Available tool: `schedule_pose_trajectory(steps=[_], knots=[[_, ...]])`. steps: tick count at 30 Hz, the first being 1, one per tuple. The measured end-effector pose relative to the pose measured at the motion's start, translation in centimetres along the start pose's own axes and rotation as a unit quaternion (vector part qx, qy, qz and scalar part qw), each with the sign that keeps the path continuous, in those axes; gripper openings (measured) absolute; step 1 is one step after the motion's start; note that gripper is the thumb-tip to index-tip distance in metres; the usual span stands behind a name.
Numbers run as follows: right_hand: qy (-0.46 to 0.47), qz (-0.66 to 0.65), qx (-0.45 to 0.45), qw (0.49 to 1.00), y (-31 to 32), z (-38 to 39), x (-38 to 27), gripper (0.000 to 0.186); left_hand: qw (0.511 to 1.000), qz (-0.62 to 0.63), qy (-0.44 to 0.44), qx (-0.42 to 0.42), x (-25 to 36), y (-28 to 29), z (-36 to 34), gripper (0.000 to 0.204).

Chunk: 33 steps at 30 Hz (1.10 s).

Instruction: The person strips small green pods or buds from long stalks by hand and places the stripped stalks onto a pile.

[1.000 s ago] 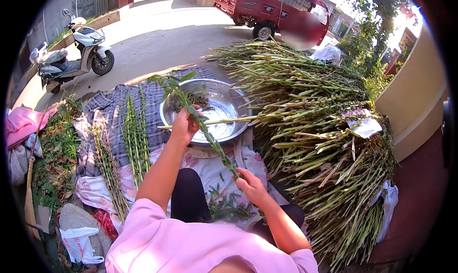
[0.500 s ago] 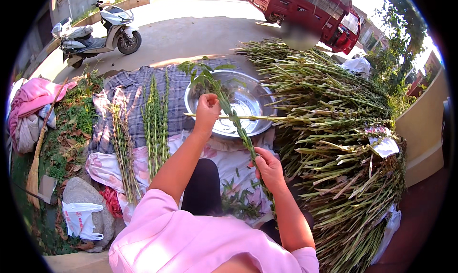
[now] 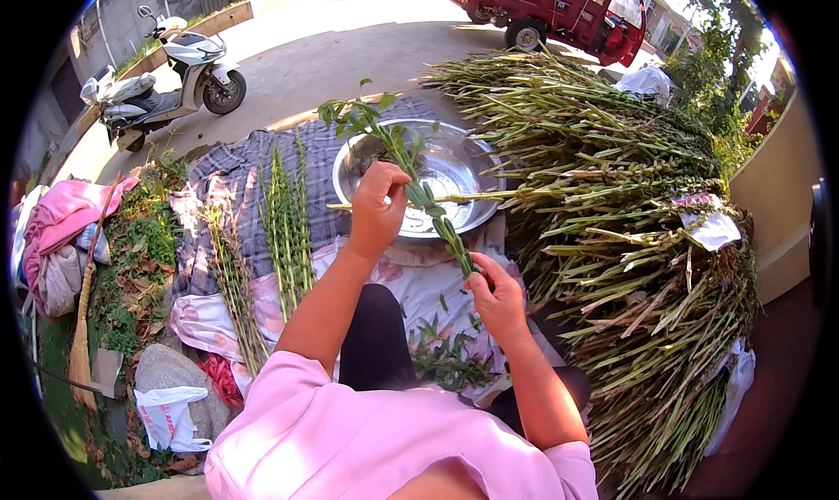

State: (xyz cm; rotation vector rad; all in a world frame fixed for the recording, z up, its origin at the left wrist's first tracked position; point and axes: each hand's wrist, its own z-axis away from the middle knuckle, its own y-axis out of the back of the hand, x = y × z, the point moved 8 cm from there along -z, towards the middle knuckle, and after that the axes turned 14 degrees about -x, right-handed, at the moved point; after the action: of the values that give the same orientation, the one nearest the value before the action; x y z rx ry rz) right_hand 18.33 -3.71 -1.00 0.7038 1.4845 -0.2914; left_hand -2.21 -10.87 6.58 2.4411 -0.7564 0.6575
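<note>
A leafy green sesame stalk (image 3: 422,194) slants across the metal basin in front of me, its leafy top pointing up and left. My right hand (image 3: 496,297) is closed around its lower part, near the basin's closest edge. Higher up, the fingers of my left hand (image 3: 379,206) are pinched together against the stem below the leaves; what exactly sits between the fingertips is hidden. Beneath the stalk stands the wide shiny basin (image 3: 476,156), with some dark plant bits at its left. Loose green leaves (image 3: 450,360) lie on the cloth between my legs.
At right rises a big heap of cut stalks (image 3: 612,238), one stem jutting over the basin. Two small bunches, one green (image 3: 287,229) and one brownish (image 3: 234,277), lie left on a plaid cloth (image 3: 232,172). Beyond are a scooter (image 3: 179,80) and a red three-wheeled truck (image 3: 546,15).
The whole view has shifted a little. Both hands keep their places along the stalk, and the left hand's fingers have moved slightly up against the stem.
</note>
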Motion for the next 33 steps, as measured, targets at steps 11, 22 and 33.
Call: schedule_pose_trajectory(steps=[11, 22, 33], knots=[[0.086, 0.276, 0.089, 0.953, 0.1, 2.6, -3.9, 0.034, 0.912, -0.247, 0.164, -0.283, -0.1, -1.1, -7.3, 0.023], [0.131, 0.190, 0.121, 0.966, 1.8, 3.2, -3.7, 0.030, 0.932, -0.314, -0.027, -0.176, 9.4, -3.3, -5.5, 0.011], [0.137, 0.124, 0.159, 0.970, 6.2, 4.1, -4.9, 0.031, 0.945, -0.046, -0.005, -0.324, 10.6, -9.4, 5.7, 0.021]])
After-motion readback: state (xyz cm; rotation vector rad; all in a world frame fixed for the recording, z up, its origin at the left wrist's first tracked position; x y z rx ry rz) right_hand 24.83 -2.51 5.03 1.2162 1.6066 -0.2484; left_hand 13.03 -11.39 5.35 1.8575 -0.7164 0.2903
